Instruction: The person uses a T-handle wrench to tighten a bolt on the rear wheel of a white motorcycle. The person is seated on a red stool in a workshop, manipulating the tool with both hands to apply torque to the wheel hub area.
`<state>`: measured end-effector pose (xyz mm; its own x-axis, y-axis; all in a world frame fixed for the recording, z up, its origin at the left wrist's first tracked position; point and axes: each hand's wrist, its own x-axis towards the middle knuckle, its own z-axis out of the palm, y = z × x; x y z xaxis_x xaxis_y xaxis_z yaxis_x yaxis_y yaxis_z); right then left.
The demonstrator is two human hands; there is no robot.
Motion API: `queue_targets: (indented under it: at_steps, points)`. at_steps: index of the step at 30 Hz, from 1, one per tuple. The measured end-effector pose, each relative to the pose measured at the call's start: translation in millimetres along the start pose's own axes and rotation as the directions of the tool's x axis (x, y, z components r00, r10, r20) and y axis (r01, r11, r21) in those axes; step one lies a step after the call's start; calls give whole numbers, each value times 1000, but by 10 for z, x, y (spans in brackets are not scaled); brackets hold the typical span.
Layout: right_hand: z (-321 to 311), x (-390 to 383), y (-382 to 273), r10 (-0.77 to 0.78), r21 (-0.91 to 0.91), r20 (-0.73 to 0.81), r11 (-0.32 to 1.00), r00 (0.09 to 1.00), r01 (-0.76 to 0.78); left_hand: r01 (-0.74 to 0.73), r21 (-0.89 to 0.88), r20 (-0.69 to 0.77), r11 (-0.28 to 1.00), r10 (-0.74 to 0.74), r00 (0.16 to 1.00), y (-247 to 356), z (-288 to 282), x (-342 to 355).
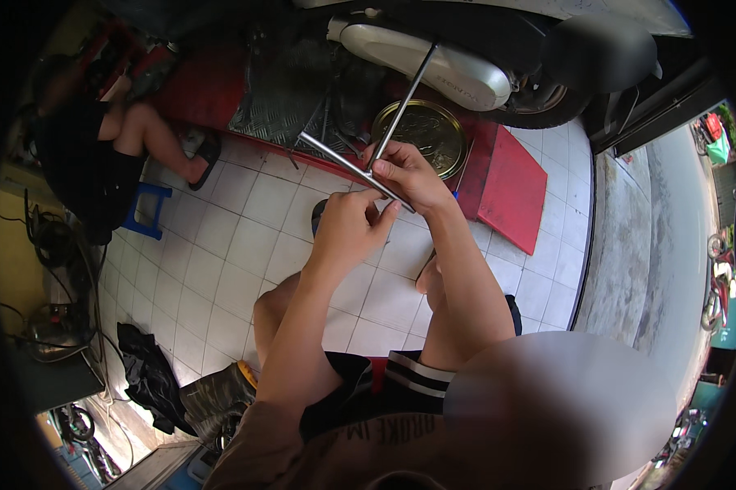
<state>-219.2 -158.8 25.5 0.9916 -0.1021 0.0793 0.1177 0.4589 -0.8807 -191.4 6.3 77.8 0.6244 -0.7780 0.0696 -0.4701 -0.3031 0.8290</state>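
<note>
A metal T-handle wrench point(405, 106) is in my hands, its long shaft pointing away toward the scooter. My right hand point(413, 175) is closed around it where the shaft meets the crossbar point(335, 153). My left hand point(351, 229) has its fingers bent at the crossbar's near end, beside my right palm. The shaft's far tip overlaps the silver engine cover point(421, 64) of the scooter; whether it sits on a bolt cannot be made out. Below my right hand's far side lies a round gold-coloured tray point(441, 131), its contents unclear.
A red lift platform point(200, 98) with a dark tread plate point(278, 102) carries the scooter; its red ramp point(515, 189) slopes to the white tiles. At left a person point(82, 151) sits by a blue stool point(147, 210). Cables point(94, 302) and black cloth point(149, 376) lie lower left.
</note>
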Motion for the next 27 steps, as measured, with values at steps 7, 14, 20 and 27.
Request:
queue_targets:
  at_steps: [7,14,20,27]
  points:
    - [-91,44,-27,-81,120,148,991,986,63,-227,-67,104,972,233,967,164,-180,-102]
    - [36,115,34,-83,194,75,979,994,67,-265,-119,-173,957,242,955,-45,-41,-91]
    - [73,135,-67,-89,85,68,993,994,83,-16,-316,-384,949,-113,917,-272,165,-128]
    - [2,229,68,-165,155,89,976,982,150,-254,-279,-131,926,225,966,-92,299,-236]
